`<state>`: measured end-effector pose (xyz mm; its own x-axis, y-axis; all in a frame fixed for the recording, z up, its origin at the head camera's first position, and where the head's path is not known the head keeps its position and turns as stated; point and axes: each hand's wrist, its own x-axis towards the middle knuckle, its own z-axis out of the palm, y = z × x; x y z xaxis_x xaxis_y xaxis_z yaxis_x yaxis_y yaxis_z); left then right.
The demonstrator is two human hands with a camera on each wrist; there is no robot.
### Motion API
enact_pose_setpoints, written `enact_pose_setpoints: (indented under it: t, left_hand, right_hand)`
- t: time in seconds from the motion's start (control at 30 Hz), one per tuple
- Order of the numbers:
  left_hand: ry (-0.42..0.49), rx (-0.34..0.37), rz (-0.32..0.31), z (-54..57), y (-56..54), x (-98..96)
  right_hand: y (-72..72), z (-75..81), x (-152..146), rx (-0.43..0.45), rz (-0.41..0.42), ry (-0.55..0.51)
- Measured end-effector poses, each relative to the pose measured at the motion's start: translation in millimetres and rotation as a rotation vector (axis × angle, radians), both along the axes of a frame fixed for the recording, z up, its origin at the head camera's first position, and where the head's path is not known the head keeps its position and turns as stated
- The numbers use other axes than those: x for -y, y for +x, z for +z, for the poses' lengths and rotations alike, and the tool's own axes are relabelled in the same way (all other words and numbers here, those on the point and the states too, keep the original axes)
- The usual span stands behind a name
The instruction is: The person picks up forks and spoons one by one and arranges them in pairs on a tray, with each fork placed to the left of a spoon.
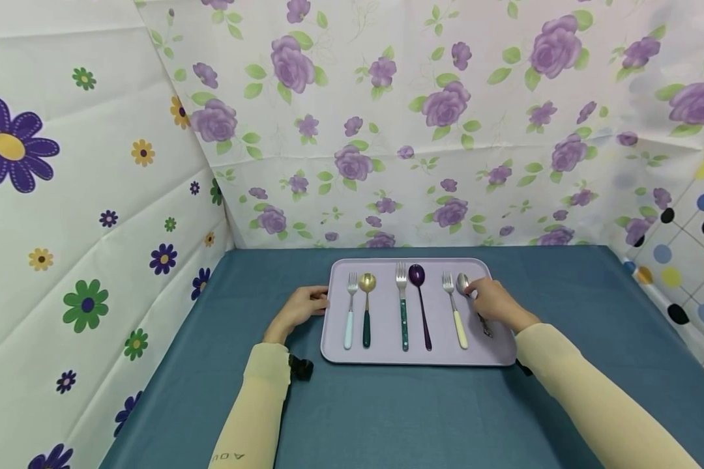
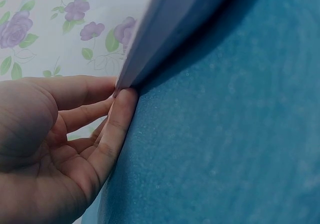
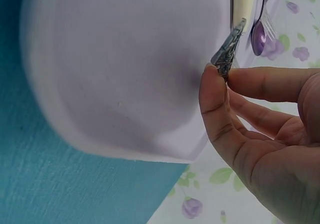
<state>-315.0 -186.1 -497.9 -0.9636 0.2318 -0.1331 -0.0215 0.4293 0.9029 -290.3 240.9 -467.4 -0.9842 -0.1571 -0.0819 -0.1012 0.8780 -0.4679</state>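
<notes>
My left hand pinches the left rim of a lilac tray between thumb and fingertips; in the left wrist view, the fingertips sit low at the rim, close to the cloth. Over the tray's right end, my right hand pinches a silver spoon by its handle, thumb against finger. The ornate handle end shows in the right wrist view above the tray floor. Just left of that spoon lies a fork with a cream handle.
Also on the tray are a pale-blue-handled fork, a gold spoon with a green handle, a green-handled fork and a purple spoon. Blue cloth covers the table. Flowered sheets hang behind and at the left.
</notes>
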Motion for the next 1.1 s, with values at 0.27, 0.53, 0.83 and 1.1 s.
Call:
enact_pose_setpoints:
  t: [0.27,0.53,0.83,1.1]
  left_hand:
    - [-0.008,0.003,0.001,0.7,1.3,-0.3]
    - [0.002,-0.001,-0.01,0.6,1.5,0.2]
    - [-0.002,-0.008,-0.009,1.0,1.0,1.0]
    - [0.001,-0.003,-0.015,2.4,2.8,0.5]
  right_hand:
    - [1.3,0.1,4.5,0.048,0.0,0.009]
    - [4.2,5.0,9.1,0.09,0.004,0.012]
    - [4.9,4.1,11.8,0.15,-0.018,0.002]
    - [5.7,1.4,12.6,0.168,-0.021,0.009]
